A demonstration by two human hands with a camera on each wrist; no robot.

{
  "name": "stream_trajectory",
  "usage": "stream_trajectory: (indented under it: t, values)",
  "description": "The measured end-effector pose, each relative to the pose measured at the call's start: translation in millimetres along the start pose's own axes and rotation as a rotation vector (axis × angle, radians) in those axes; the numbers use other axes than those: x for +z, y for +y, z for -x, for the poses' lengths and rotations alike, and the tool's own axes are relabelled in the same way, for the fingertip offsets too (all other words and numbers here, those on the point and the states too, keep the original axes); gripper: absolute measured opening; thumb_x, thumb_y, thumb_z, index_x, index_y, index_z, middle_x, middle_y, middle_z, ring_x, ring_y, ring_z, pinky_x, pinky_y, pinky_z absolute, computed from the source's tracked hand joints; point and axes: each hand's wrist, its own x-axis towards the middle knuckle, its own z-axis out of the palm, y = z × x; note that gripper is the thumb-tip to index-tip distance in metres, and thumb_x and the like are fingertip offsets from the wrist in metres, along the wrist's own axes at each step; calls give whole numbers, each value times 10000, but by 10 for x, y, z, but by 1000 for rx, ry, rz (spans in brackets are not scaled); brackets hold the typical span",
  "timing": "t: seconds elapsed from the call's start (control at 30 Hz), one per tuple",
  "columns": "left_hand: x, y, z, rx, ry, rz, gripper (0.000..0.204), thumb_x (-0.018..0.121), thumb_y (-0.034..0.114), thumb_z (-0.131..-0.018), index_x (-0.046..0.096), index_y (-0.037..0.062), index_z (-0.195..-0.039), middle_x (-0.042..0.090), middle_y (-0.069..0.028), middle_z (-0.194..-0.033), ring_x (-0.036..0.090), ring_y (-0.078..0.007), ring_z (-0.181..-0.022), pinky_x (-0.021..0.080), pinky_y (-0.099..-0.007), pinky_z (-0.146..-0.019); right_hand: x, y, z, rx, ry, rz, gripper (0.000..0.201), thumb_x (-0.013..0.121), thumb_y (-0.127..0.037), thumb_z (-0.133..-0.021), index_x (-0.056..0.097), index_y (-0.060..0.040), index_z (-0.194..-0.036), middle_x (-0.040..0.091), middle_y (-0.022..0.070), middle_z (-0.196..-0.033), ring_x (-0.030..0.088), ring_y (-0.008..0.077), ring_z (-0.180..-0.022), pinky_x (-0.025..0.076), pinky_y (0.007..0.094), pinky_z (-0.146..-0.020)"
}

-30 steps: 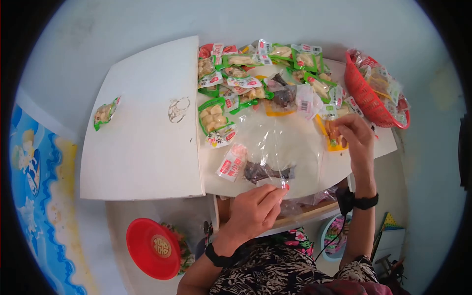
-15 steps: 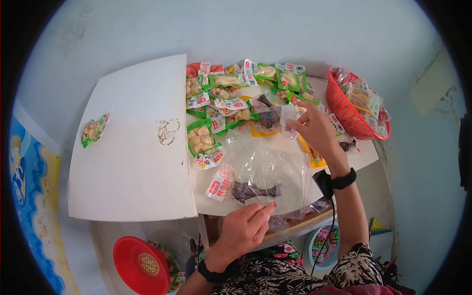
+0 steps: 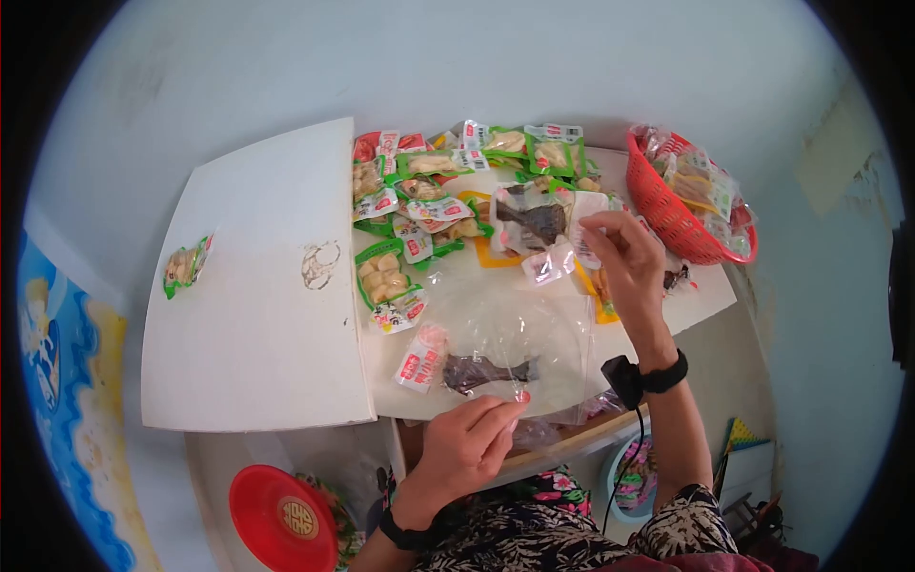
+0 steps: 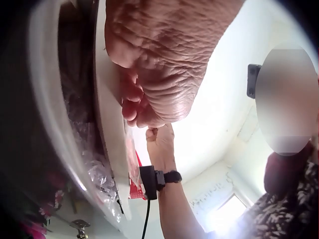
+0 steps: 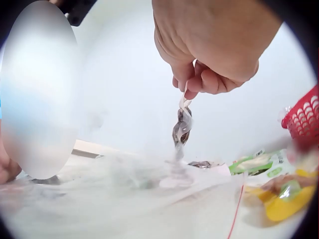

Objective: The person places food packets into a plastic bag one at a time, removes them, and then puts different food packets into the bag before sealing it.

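My right hand (image 3: pixel 627 259) pinches the end of a clear packet (image 3: pixel 534 224) of dark meat, raised above the table. The right wrist view shows that packet (image 5: pixel 182 127) hanging edge-on from the thumb and fingers (image 5: pixel 192 82). With its fingertips, my left hand (image 3: pixel 467 439) pinches the near edge of a large clear plastic bag (image 3: pixel 562 329) at the table's front. Another dark-meat packet (image 3: pixel 481 372) shows through the bag, its red and white label end (image 3: pixel 421 357) to the left. In the left wrist view, the palm hides most of what my left hand (image 4: pixel 154 74) pinches.
Several green-edged food packets (image 3: pixel 381 276) cover the table's back and left. A red basket (image 3: pixel 679 214) of packets stands at the back right. One packet (image 3: pixel 187 267) lies on the left white board (image 3: pixel 257 343). Below are a drawer (image 3: pixel 553 443) and a red basin (image 3: pixel 281 515).
My right hand moved left from the yellow packet, took hold of the dark-meat packet and lifted it from the pile. The left hand keeps its pinch on the bag's edge.
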Motion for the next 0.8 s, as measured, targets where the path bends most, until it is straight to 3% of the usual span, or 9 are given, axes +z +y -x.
stream_trajectory:
  t: [0.13, 0.23, 0.3, 0.33, 0.43, 0.53, 0.7, 0.8]
  values:
    - [-143, 243, -6, -77, -87, 59, 325, 710, 24, -992, 685, 2, -1315, 756, -117, -1074, 721, -183, -805, 568, -300, -632, -197, -409, 299, -483, 83, 383, 266, 696, 77, -866, 772, -47, -1089, 713, 77, -925, 677, 204, -779, 531, 304, -691]
    - [-61, 622, -133, -524, 62, 712, 474, 620, 213, -1096, 534, -41, -1487, 732, -179, -1232, 745, -250, -1020, 619, -325, -806, -235, -655, 646, -665, 51, 505, 326, 736, 11, -770, 792, -74, -1079, 722, 71, -976, 698, 234, -798, 559, 331, -660]
    - [64, 551, -256, -532, 129, 1021, 567, 579, 242, -1119, 408, -51, -1573, 670, -211, -1347, 705, -304, -1173, 608, -377, -936, -186, -718, 878, -770, -20, 549, 377, 767, -118, -717, 799, -114, -1093, 723, 50, -1070, 700, 194, -817, 569, 308, -663]
    - [103, 515, -300, -536, 162, 1174, 615, 559, 257, -1130, 345, -56, -1615, 639, -228, -1405, 685, -330, -1249, 603, -403, -1002, -132, -813, 976, -779, -61, 530, 390, 754, -143, -710, 792, -114, -1098, 713, 39, -1115, 699, 180, -855, 574, 303, -682]
    - [133, 517, -337, -544, 133, 1316, 614, 568, 262, -1123, 355, -61, -1599, 629, -248, -1415, 663, -347, -1295, 567, -443, -1071, -40, -845, 1256, -760, -163, 459, 351, 732, -153, -695, 767, -118, -1042, 702, 22, -1123, 690, 171, -926, 571, 291, -722]
    - [33, 622, -379, -665, 61, 1095, 567, 581, 217, -1112, 390, -56, -1571, 633, -261, -1410, 679, -355, -1268, 571, -430, -1061, 31, -770, 1448, -707, -188, 390, 308, 718, -146, -695, 747, -118, -1000, 699, 20, -1126, 684, 173, -960, 565, 284, -744]
    - [49, 625, -313, -741, 137, 944, 460, 589, 204, -1101, 530, -74, -1463, 714, -224, -1288, 739, -311, -1137, 608, -403, -980, -3, -777, 1567, -573, -269, 203, 248, 732, -103, -731, 734, -101, -979, 716, 41, -1085, 689, 191, -924, 564, 298, -747]
    - [-36, 622, -261, -736, 86, 814, 479, 614, 217, -1076, 557, -86, -1442, 721, -239, -1270, 762, -309, -1028, 637, -419, -886, -144, -757, 1611, -443, -87, 24, 240, 754, -44, -755, 743, -79, -992, 741, 61, -1020, 695, 199, -870, 559, 315, -716]
